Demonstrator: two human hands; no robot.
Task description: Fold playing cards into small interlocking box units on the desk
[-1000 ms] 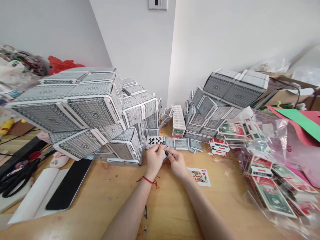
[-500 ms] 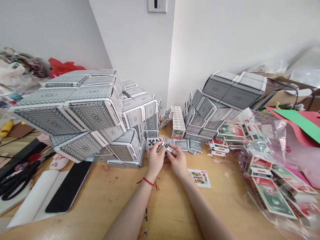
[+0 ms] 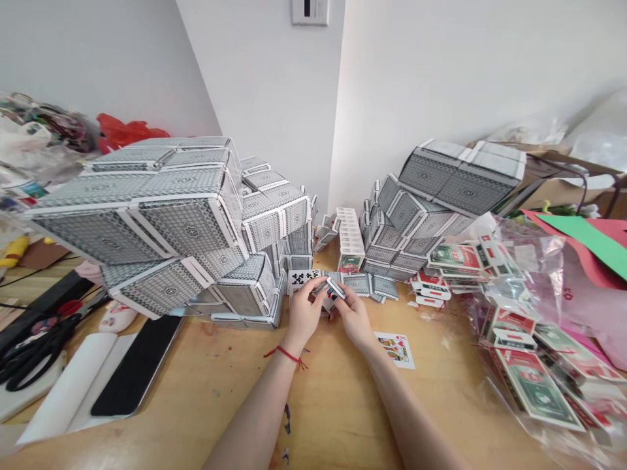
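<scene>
"Head view: what are the two hands doing?"

"The left hand (image 3: 304,312) and the right hand (image 3: 353,320) are both closed, pinching a small folded grey paper card with a white edge (image 3: 336,287) in their fingertips. Some of it hides behind the fingers."

"Where is that folded card?"

"Up over the brown wooden bench (image 3: 337,405), in the middle, between the hands."

"What is near it?"

"A white paper card with black clubs (image 3: 300,279) lies face up just past the left hand. Flat grey patterned paper cards (image 3: 356,284) lie past the right hand."

"And farther out?"

"A big stack of grey patterned card boxes (image 3: 181,222) stands to the left, and another grey patterned stack (image 3: 416,202) to the right."
</scene>
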